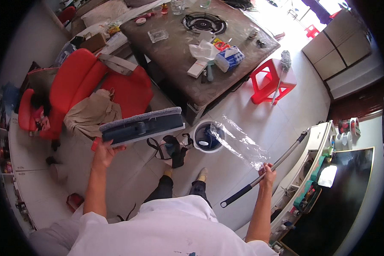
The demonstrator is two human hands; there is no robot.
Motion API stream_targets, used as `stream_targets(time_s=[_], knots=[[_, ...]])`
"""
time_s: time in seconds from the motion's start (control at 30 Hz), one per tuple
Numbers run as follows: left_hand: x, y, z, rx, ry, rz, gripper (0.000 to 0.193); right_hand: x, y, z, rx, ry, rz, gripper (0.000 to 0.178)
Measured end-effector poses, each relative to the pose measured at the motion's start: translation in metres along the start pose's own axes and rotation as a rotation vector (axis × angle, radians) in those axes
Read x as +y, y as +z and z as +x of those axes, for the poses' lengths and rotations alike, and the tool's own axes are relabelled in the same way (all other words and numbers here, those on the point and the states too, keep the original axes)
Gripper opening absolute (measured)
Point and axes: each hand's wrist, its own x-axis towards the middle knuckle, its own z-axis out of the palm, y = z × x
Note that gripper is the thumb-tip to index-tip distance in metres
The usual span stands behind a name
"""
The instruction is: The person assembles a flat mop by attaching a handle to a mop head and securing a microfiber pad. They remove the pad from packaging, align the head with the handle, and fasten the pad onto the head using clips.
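My left hand [103, 154] grips the left end of a flat mop head [158, 123], a dark plate with a grey fluffy pad along its far edge. It is held up in front of the red chair. My right hand [267, 174] is closed around a grey mop pole [286, 154] with a black grip at its lower end. From the same hand a clear plastic bag [243, 143] stretches out toward a white bucket [196, 144]. The bag's far end overlaps the bucket's rim in view. Inside the bucket there is something dark blue.
A red chair [79, 81] with a beige cloth [94, 112] stands at left. Ahead is a brown table [166, 55] with a gas burner [204, 23] and tissues [229, 58]. A red stool [262, 87] carries a duster [285, 62]. Bags [171, 151] lie by my feet.
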Motion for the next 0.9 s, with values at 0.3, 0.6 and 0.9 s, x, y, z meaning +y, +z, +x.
stream_targets(time_s=[0.3, 0.6, 0.9], knots=[[-0.106, 0.013, -0.038, -0.119, -0.319, -0.672, 0.040, -0.001, 0.089, -0.062, -0.328, 0.109, -0.168, 0.022], [-0.089, 0.104, -0.044, -0.649, -0.224, -0.253, 0.038, 0.004, 0.178, -0.174, -0.963, 0.135, -0.508, 0.013], [-0.111, 0.062, -0.041, -0.758, -0.004, -0.267, 0.027, 0.038, 0.225, -0.221, -1.329, 0.193, -0.796, 0.023]])
